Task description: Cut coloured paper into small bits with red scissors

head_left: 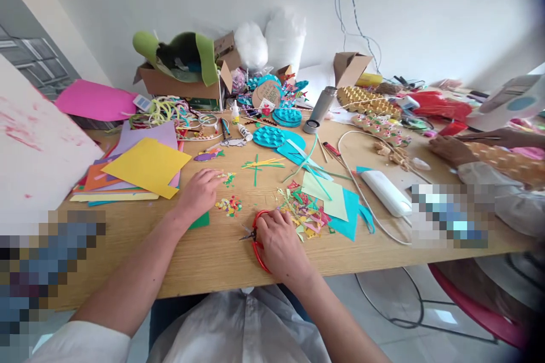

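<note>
My right hand is wrapped round the red handles of a pair of scissors, whose short blades point left near the table's front. Fingers close together, my left hand reaches to a small pile of green and yellow paper bits; whether it pinches a bit is too small to tell. Just below that pile lie several coloured paper dots. A green sheet is partly under my left forearm. Mixed paper scraps lie right of the scissors, beside a pale green sheet and a blue sheet.
Coloured sheets are stacked at left. Behind are blue discs, a metal flask and a green item in a cardboard box. A white power strip with its cable lies right, near another person's hand.
</note>
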Demonstrator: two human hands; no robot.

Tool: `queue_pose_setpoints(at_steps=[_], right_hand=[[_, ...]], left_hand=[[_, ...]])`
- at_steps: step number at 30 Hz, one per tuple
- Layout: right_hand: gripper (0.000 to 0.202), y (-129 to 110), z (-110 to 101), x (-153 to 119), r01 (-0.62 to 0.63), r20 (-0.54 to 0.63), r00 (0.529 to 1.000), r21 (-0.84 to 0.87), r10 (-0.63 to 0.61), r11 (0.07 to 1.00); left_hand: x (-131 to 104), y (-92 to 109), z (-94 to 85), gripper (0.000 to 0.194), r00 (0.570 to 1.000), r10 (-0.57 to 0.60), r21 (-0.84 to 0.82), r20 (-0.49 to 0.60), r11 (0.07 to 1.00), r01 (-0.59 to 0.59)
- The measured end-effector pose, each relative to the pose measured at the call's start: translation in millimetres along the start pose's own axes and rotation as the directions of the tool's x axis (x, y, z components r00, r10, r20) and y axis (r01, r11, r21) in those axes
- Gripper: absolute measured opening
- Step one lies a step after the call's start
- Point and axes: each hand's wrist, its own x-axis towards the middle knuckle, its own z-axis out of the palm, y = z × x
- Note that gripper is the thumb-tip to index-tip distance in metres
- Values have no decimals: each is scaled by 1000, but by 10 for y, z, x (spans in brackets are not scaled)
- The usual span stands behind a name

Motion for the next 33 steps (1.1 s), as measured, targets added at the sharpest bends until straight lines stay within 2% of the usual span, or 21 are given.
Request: queue_pose_setpoints(at_steps=[4, 6, 9, 11, 13, 14, 17, 19, 20, 21, 22, 23, 25, 27, 28, 29, 30, 33], right_hand=[[5, 81, -8, -102, -105, -47, 993, -3, 104, 994], [8, 110, 33, -172, -82, -106, 990, 49, 87, 995], [11, 153, 126, -222, -8, -273, 961, 163, 53, 987], [8, 194, 147, -188, 39, -425, 902, 238, 68, 970], [9, 238, 91, -79, 43, -535, 831, 332, 150, 942], [10, 256, 34, 7, 34, -561, 803, 381, 202, 924], [9, 275, -190, 374, -48, -622, 676, 499, 396, 865], [12, 266, -296, 660, -72, -614, 611, 586, 500, 807], [13, 261, -313, 793, -47, -618, 587, 619, 523, 784], [13, 257, -303, 909, -19, -642, 551, 629, 534, 777], [12, 255, -266, 1003, 14, -665, 541, 619, 514, 786], [11, 256, -205, 1072, 31, -694, 528, 592, 489, 806], [9, 260, -42, 1139, 76, -755, 512, 514, 409, 855], [5, 261, 121, 1139, 137, -794, 545, 401, 269, 906], [5, 258, 183, 1127, 194, -797, 578, 346, 178, 918], [7, 255, 228, 1115, 241, -801, 589, 302, 108, 922], [9, 253, 255, 1105, 275, -799, 600, 268, 53, 923], [15, 271, 261, 1107, 300, -811, 584, 199, -14, 933]], left_hand=[[-21, -57, 43, 43, 996, -48, -13, -70, 999, 47], [-23, -37, 55, 41, 995, -59, -19, -76, 998, 57], [-20, 5, 65, 39, 996, -75, -18, -57, 997, 75], [-19, 21, 61, 39, 994, -94, -17, -63, 995, 93], [-20, 31, 47, 37, 988, -121, -15, -97, 993, 120], [-20, 34, 36, 37, 985, -136, -14, -110, 991, 135], [-12, 14, 2, 36, 965, -193, -33, -176, 981, 190], [-6, -59, -18, 36, 919, -284, -106, -274, 959, 264], [-8, -124, -27, 35, 874, -353, -178, -335, 934, 309], [-15, -208, -37, 33, 810, -439, -271, -388, 895, 355], [-29, -309, -49, 31, 731, -530, -388, -429, 839, 380], [-50, -424, -64, 29, 642, -620, -516, -451, 768, 379], [-110, -660, -105, 28, 418, -765, -695, -490, 632, 342], [-179, -850, -159, 28, 207, -826, -773, -524, 563, 291], [-208, -910, -186, 27, 125, -835, -792, -535, 548, 270], [-229, -942, -210, 26, 63, -837, -802, -544, 540, 254], [-239, -947, -230, 25, 20, -838, -810, -545, 533, 243], [-212, -848, -254, 25, -16, -832, -810, -554, 535, 238]])
